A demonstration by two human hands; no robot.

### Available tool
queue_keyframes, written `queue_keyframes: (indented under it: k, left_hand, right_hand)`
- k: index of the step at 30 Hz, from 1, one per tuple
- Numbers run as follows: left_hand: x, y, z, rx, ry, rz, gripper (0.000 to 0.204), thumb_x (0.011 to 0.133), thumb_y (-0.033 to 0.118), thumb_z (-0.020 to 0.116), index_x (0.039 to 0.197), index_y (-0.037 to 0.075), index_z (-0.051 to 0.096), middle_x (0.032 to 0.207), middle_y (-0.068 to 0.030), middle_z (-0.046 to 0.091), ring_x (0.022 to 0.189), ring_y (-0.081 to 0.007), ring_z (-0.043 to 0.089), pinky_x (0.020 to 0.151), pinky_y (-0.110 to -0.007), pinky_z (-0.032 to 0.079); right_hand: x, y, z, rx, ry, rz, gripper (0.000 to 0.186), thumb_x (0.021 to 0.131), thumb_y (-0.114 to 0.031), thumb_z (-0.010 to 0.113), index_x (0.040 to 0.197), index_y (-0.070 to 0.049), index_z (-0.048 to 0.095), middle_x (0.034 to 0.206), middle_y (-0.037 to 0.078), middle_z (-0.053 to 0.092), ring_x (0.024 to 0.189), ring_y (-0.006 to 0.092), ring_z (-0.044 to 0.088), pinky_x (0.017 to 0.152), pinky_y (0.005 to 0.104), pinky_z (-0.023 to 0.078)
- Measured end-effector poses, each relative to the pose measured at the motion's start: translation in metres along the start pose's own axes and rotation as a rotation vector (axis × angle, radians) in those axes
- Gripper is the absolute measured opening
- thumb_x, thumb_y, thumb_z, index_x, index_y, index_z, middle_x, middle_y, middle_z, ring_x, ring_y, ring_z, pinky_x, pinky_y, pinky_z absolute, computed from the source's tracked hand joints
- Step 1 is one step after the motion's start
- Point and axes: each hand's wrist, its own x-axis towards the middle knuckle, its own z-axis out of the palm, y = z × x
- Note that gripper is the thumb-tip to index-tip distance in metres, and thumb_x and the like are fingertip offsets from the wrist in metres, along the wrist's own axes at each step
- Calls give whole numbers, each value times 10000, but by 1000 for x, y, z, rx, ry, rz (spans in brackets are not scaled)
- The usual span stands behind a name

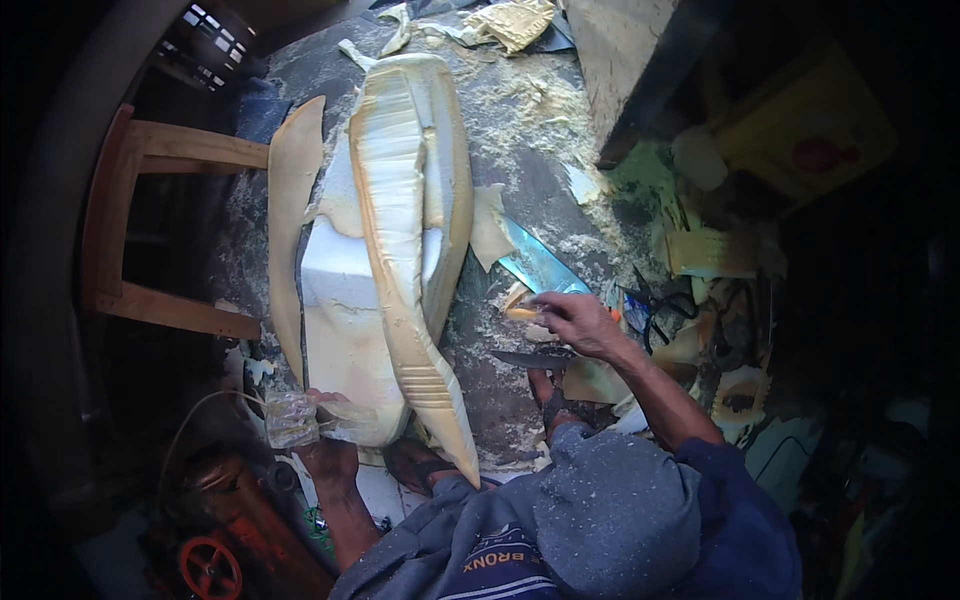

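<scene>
Mostly, dark flooring (pixel 510 160) strewn with pale crumbs surrounds a long cream-and-white foam block (pixel 340 345), lying in the middle with a curved foam strip (pixel 398 220) lengthwise on top. Left of it is a wooden frame (pixel 190 318). A flat blue-green piece (pixel 540 260) lies to the right, near the person's right hand (pixel 582 325), fingers bent; whether they grip anything cannot be told. The left hand (pixel 328 455) curls around a clear plastic object (pixel 291 420) beside the block's near end. A small yellow-orange piece (pixel 520 308) sits at the right fingertips.

There are two hands (pixel 583 325), two sandalled feet (pixel 550 400), one wooden frame (pixel 190 315) and one red handwheel (pixel 210 569).
</scene>
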Motion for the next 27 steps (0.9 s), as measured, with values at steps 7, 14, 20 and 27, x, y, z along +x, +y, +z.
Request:
queue_keyframes:
  k: [7,14,20,27]
  left_hand:
    - [24,-14,3,66,-82,-54,375,910,296,732,1215,110,616,1141,-36,639,1097,-234,608,1007,-411,474]
    - [18,-20,1,136,73,14,353,915,317,731,1172,93,640,1103,-50,648,1064,-220,623,982,-397,498]
    - [15,-20,12,198,107,58,356,906,287,748,1185,97,633,1144,-32,657,1069,-196,637,981,-397,503]
    - [25,-20,35,370,229,-52,267,931,316,614,1049,81,664,900,17,629,782,-87,562,691,-258,425]
  right_hand:
    - [-8,-22,5,468,31,44,352,1009,-162,571,1296,24,654,935,74,721,813,121,675,759,290,548]
    - [-5,-61,27,621,-119,31,394,1002,-146,615,1342,52,596,965,79,714,786,134,687,719,286,573]
    - [0,-124,31,238,-172,-465,348,955,-45,601,1297,-38,664,986,111,681,797,160,671,730,261,549]
    - [-10,-193,49,-108,-43,-985,365,876,-38,702,1240,-37,669,969,121,673,871,255,684,756,372,566]
